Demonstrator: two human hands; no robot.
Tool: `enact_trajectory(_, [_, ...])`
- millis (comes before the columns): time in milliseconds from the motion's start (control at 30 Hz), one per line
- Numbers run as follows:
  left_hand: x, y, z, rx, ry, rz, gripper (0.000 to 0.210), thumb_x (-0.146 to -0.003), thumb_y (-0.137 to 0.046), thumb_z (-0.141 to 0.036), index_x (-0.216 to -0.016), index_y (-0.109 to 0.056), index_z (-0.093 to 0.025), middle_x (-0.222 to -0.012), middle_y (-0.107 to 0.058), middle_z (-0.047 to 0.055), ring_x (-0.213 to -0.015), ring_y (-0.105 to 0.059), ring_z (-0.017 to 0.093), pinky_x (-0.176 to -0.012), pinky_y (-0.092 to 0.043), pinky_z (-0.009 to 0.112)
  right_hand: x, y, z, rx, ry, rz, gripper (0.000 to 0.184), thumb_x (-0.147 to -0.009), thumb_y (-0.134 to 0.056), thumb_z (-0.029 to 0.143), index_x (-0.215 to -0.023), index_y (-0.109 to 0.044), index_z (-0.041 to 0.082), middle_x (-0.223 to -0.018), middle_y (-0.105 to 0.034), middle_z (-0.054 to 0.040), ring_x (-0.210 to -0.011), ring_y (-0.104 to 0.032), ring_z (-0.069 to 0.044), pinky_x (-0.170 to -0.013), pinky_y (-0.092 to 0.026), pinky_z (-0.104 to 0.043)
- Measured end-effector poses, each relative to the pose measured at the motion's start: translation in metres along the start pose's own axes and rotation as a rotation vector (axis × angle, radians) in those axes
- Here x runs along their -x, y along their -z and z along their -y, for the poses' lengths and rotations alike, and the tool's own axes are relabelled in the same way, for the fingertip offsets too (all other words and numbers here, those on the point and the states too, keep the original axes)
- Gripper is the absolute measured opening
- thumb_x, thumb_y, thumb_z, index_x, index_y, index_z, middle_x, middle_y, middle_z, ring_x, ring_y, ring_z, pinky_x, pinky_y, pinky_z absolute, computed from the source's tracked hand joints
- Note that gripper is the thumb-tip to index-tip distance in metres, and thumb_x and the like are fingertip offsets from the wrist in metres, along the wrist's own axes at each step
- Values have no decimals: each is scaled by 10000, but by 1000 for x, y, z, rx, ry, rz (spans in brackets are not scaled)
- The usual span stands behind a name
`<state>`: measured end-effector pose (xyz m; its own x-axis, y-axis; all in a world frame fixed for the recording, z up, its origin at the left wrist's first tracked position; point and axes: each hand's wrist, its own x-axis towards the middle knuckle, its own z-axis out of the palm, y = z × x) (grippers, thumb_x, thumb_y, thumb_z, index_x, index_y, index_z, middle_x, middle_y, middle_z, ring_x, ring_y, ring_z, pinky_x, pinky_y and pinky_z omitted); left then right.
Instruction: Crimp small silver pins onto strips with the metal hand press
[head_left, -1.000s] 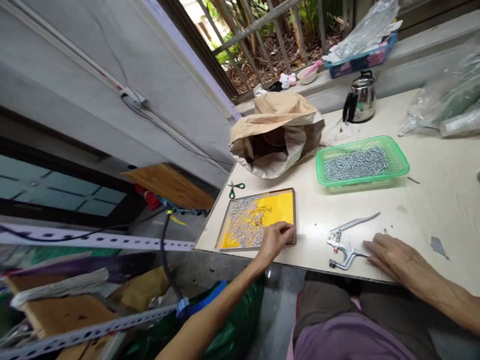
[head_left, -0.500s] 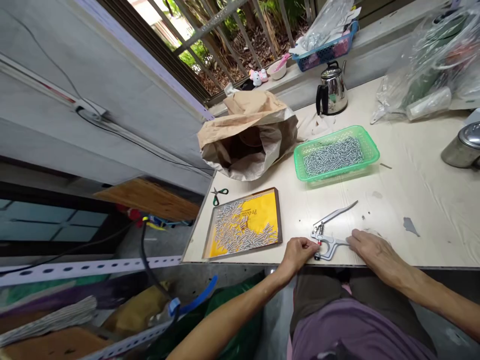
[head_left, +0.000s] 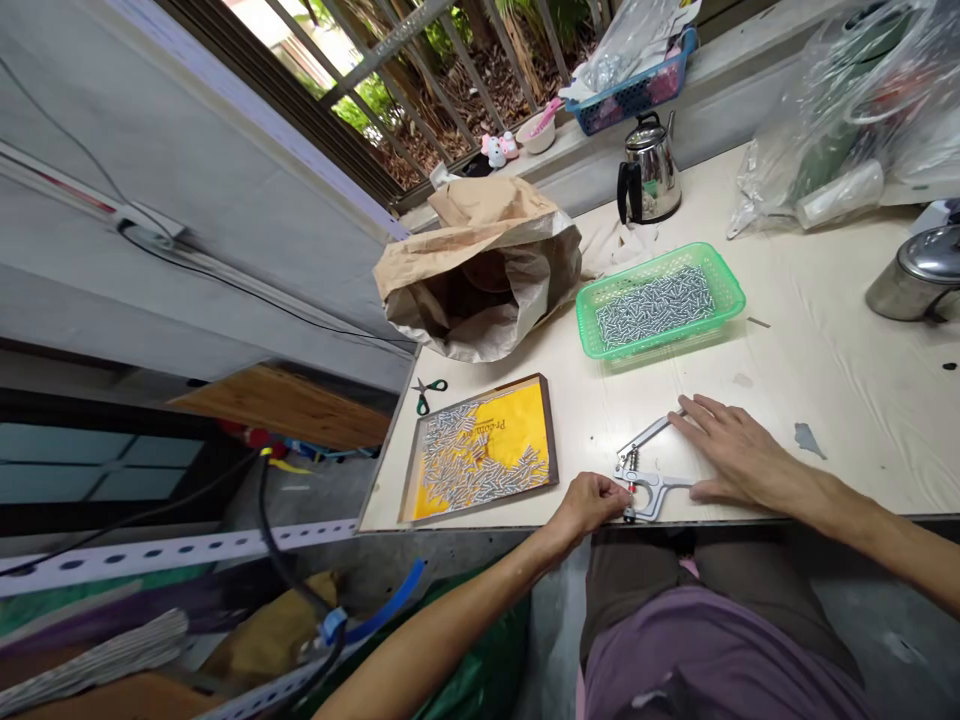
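A pair of silver hand-press pliers (head_left: 654,492) with a spring and a small red part at its jaw lies at the table's front edge, its handles spread. My left hand (head_left: 592,505) is closed in a pinch at the jaw end; whatever is between the fingertips is too small to make out. With fingers stretched and spread, my right hand (head_left: 739,455) spans the handles: fingertips touch the tip of the upper handle, and the thumb is at the end of the lower one. To the left, a shallow tray (head_left: 553,440) holds many small silver metal pieces (head_left: 457,470) over yellow paper.
A green basket (head_left: 660,345) of similar silver pieces stands behind the pliers. Scissors (head_left: 427,393) lie by the tray. Behind are an open brown paper bag (head_left: 480,230) and a steel kettle (head_left: 651,170). A steel pot (head_left: 915,275) and plastic bags (head_left: 825,130) are at right.
My right hand has moved up from the lower handle and spread its fingers to the upper handle. My left hand stays at the jaw. The view has shifted slightly.
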<state>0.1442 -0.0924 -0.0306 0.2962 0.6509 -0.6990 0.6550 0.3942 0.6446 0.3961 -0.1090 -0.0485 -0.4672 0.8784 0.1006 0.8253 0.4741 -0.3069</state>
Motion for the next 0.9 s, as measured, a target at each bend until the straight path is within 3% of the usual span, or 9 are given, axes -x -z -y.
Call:
enact_trajectory(100, [0, -2, 1, 2, -6, -13, 480, -578, -637, -600, -527, -496, -143, -446, -311, -75, -466, -221, 48, -476, -135, 228, -12, 7, -6, 50, 32, 63, 886, -637, -727, 540, -1363, -384, 167, -1359, -458, -215, -1279, -369, -377, -938, -371, -498])
enact_trajectory(233, [-1, -3, -2, -13, -6, -2, 460, -592, -628, -570, -486, -462, -155, -440, -310, -74, -460, -233, 49, -469, -153, 226, -18, 19, 3, 87, 27, 120, 820, -589, -784, 462, -1270, -473, 128, -1199, -571, -199, -1131, -494, -353, -892, -382, -478])
enact_trajectory(400, [3, -3, -2, -106, 20, -44, 404, -695, -604, -492, -524, -516, -137, -451, -334, -71, -450, -258, 55, -460, -197, 220, -13, 24, 12, 89, 27, 100, 698, -644, -771, 362, -1241, -486, 137, -1064, -629, -137, -961, -549, -303, -813, -370, -439])
enact_trajectory(467, [9, -6, 0, -227, -16, -131, 344, -756, -591, -423, -581, -557, -129, -490, -413, -50, -477, -351, 76, -480, -265, 217, -9, 21, 13, 93, 40, 62, 648, -676, -749, 338, -1239, -486, 153, -1012, -642, -112, -917, -551, -286, -808, -349, -428])
enact_trajectory(567, [16, -16, -2, -497, -303, -354, 199, -838, -558, -320, -769, -613, -142, -734, -591, 24, -698, -538, 151, -629, -422, 254, -6, 14, 15, 110, 47, 1, 594, -693, -731, 295, -1223, -494, 173, -943, -650, -89, -866, -548, -266, -833, -318, -430])
enact_trajectory(633, [14, -26, -7, -667, -560, -438, 176, -851, -572, -307, -947, -603, -162, -969, -616, 80, -897, -561, 207, -762, -476, 327, -4, 11, 16, 117, 47, -16, 586, -693, -727, 272, -1222, -493, 176, -933, -649, -88, -858, -543, -262, -843, -315, -428])
enact_trajectory(767, [-10, -41, -25, -848, -886, -354, 503, -818, -643, -302, -1247, -442, -135, -1252, -517, 159, -1149, -475, 285, -948, -448, 446, 3, 10, 13, 63, 59, -10, 682, -694, -732, 286, -1290, -429, 152, -989, -632, -108, -905, -535, -274, -813, -367, -404])
enact_trajectory(900, [-28, -40, -38, -893, -917, -238, 608, -813, -653, -275, -1319, -346, -133, -1252, -501, 164, -1119, -493, 285, -946, -452, 449, 11, 11, 5, 15, 32, -7, 810, -600, -804, 288, -1287, -418, 104, -1144, -574, -171, -1014, -505, -317, -824, -420, -414])
